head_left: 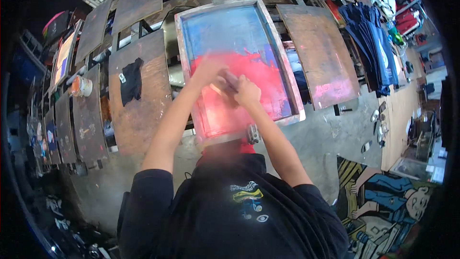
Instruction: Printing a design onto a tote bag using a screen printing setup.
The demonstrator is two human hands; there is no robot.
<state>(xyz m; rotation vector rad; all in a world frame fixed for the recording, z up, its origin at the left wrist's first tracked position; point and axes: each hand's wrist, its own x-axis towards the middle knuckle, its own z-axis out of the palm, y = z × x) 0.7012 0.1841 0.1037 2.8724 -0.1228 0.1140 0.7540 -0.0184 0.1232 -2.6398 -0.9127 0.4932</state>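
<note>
A framed printing screen lies in front of me, its mesh blue toward the far end and covered with wet-looking pink ink in the middle and near part. Over the ink is a brownish bar, which looks like a squeegee, tilted and blurred by motion. My right hand is closed round its right end. At the other end my left hand appears closed on it too, though smeared. What lies under the screen is hidden. A metal clamp sits at the frame's near edge.
To the left, a brown board carries a small black garment. Another ink-stained board stands close on the right, with dark blue garments hanging beyond it. An ink-smeared bucket is at far left. A painted panel is at lower right.
</note>
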